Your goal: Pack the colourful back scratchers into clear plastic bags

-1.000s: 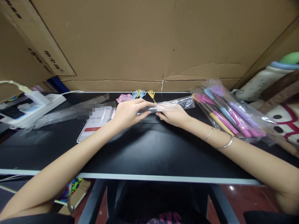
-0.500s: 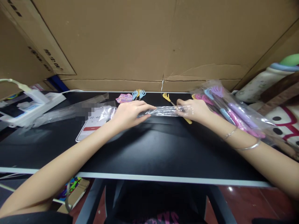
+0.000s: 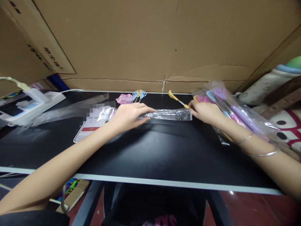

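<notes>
My left hand [image 3: 130,114] pinches one end of a clear plastic sleeve [image 3: 171,114] between thumb and fingers. The sleeve stretches flat to the right across the black table. Between the fingertips of my right hand [image 3: 205,110] is a yellow back scratcher [image 3: 181,102]; its claw end points up and left, beyond the sleeve's far edge. The rest of its handle is hidden behind the hand. Just past my left hand lie blue and yellow back scratchers [image 3: 142,94] and pink printed cards [image 3: 124,99].
A clear bag of purple, pink and blue back scratchers [image 3: 244,117] lies by my right forearm. Left are a phone [image 3: 87,133], more clear plastic wrapping [image 3: 58,114] and a white power strip [image 3: 47,102]. A cardboard wall [image 3: 150,44] closes the back; a bottle [image 3: 263,84] stands at right.
My right hand has moved off the sleeve's right end, slightly to the right, and now grips the yellow back scratcher, which has shifted and turned. My left hand stays on the sleeve.
</notes>
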A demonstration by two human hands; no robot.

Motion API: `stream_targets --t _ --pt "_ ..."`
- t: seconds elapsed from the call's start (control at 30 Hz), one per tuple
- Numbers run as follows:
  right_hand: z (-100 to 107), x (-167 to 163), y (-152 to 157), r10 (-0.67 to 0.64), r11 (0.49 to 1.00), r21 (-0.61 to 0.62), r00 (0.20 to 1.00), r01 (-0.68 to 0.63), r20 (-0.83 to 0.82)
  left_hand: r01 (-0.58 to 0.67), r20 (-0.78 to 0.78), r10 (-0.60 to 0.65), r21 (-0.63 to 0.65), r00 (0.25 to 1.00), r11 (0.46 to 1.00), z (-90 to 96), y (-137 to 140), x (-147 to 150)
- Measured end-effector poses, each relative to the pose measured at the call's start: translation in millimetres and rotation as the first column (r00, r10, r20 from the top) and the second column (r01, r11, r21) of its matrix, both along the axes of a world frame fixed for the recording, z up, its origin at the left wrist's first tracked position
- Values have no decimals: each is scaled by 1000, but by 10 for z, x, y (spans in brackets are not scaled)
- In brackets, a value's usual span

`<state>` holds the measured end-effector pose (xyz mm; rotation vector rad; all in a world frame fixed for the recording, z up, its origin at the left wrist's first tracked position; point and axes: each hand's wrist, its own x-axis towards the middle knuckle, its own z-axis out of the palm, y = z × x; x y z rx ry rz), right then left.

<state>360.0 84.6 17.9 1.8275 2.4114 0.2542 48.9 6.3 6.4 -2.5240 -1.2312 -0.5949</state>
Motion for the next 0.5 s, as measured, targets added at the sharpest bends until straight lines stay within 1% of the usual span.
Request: stream_targets --t 0.13,0.27,0.43,0.5 --pt "-18 119 -51 19 1000 24 986 -15 -166 -7 -14 7 -28 1000 1000 -18 4 4" --pt "-26 203 -78 38 998 63 944 -18 -327 -10 -29 9 -58 1000 998 -21 -4 16" --pt "20 270 -89 67 997 -4 895 -76 -441 -17 -54 14 -71 998 997 -6 -17 16" --pt "42 303 -90 88 995 -4 872 -103 -482 -14 -61 10 -57 998 998 -4 -17 10"
